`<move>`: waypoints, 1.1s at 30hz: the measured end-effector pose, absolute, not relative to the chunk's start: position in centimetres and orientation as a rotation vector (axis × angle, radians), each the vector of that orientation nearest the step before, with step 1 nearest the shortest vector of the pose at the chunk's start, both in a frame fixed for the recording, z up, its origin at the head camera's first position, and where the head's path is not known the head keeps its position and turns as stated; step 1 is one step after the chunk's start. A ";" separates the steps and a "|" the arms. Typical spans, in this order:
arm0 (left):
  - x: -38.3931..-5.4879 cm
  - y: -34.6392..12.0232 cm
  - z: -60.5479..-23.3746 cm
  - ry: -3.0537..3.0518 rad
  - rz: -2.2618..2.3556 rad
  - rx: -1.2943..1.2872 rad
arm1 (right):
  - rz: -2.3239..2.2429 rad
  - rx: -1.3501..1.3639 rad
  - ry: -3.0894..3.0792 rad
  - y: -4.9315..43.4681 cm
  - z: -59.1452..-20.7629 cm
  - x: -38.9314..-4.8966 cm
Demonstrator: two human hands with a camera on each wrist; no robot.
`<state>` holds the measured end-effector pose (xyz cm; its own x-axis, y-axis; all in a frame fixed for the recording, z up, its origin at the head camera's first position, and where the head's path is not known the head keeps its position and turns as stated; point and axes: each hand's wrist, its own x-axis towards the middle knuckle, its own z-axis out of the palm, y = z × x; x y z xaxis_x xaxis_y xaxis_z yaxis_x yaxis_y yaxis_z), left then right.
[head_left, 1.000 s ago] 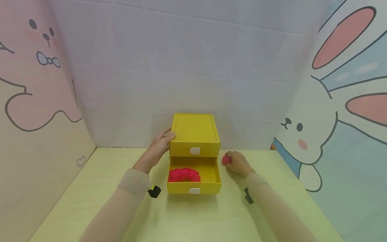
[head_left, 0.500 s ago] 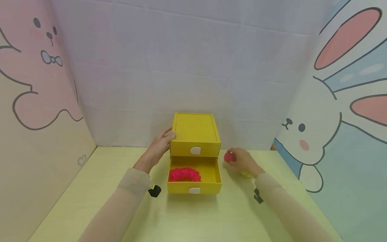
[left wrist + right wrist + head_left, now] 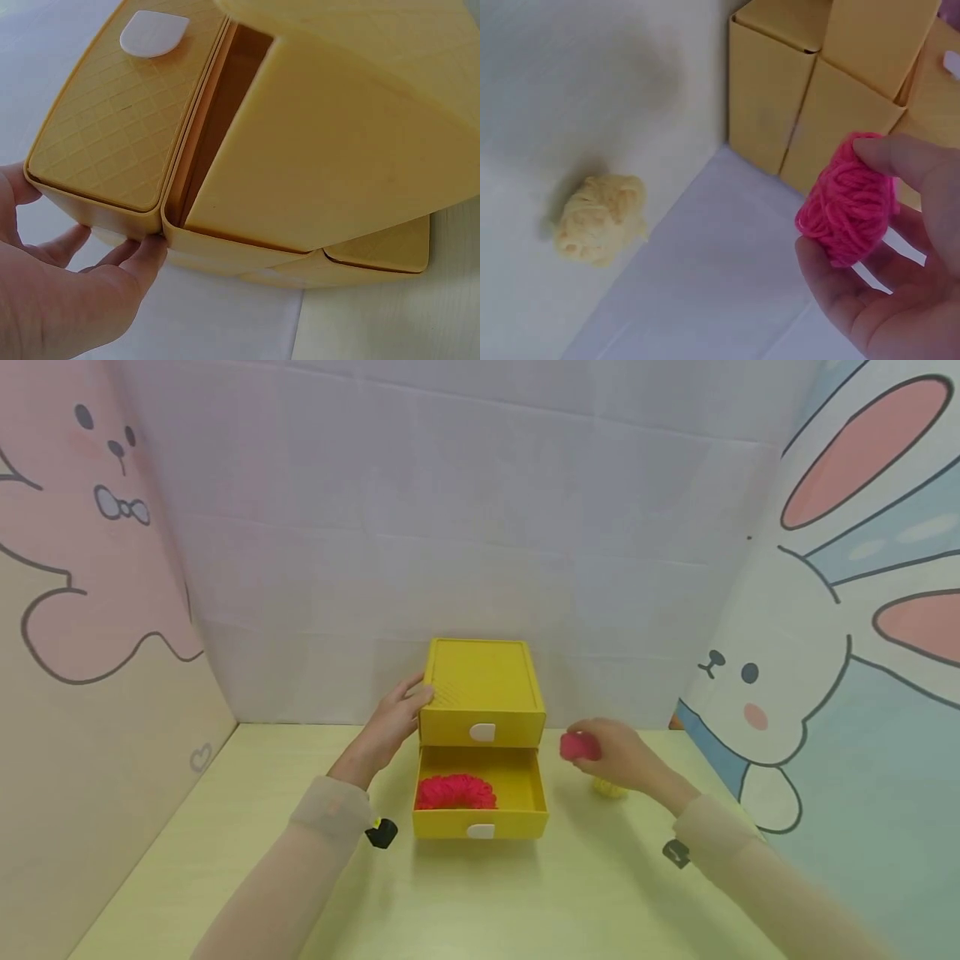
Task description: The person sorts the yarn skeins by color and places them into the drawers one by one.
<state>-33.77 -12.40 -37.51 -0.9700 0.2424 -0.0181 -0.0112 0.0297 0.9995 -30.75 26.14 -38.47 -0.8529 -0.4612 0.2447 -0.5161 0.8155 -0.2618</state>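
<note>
A yellow drawer cabinet (image 3: 483,675) stands on the table, with one drawer (image 3: 480,822) below the top one pulled out. Inside that drawer lies a bright pink ruffled bundle (image 3: 456,792), its kind unclear. My left hand (image 3: 388,727) rests against the cabinet's left side; its fingers touch the side wall near the top drawer in the left wrist view. To the right of the cabinet, my right hand (image 3: 618,752) pinches a small pink ball of yarn (image 3: 847,202) between thumb and fingers, raised off the table. A pale yellow ball of yarn (image 3: 604,217) lies on the table beyond it.
The light table (image 3: 480,902) is bordered by a white sheet (image 3: 480,527) behind, a pink bear panel (image 3: 97,568) on the left and a rabbit panel (image 3: 787,693) on the right. White tabs (image 3: 482,732) mark the drawer fronts.
My right hand has lifted the pink ball of yarn and shifted slightly right, uncovering the yellow ball of yarn. The left hand and the drawer have stayed put.
</note>
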 end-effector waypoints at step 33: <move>-34.0 -12.6 -37.7 2.131 2.049 0.255 | 0.275 1.224 -2.774 16.3 -35.6 -27.1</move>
